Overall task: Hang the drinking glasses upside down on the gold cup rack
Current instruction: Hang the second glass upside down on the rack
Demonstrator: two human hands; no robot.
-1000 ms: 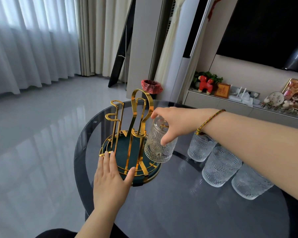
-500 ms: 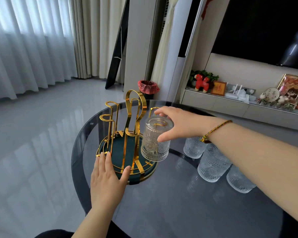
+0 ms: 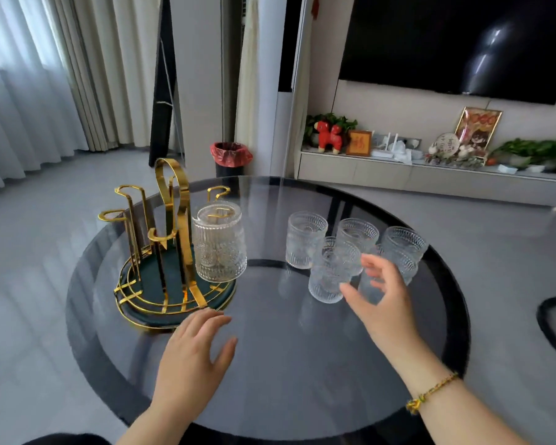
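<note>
A gold cup rack with a dark green round base stands on the left of the table. One ribbed clear glass hangs upside down on its right-hand peg. Several more glasses stand upright to the right, the nearest one in front of the group. My right hand is open, its fingers spread just right of that nearest glass and in front of another. My left hand lies open on the table beside the rack's front rim, holding nothing.
The round dark glass table ends close to my body and at the right. Beyond it are a red-lined bin, curtains at the left, and a low cabinet with ornaments under a dark screen.
My right hand has let go of the glass, which now hangs on the rack, and moved right to the standing glasses. My left hand slid off the rack's base to the right.
</note>
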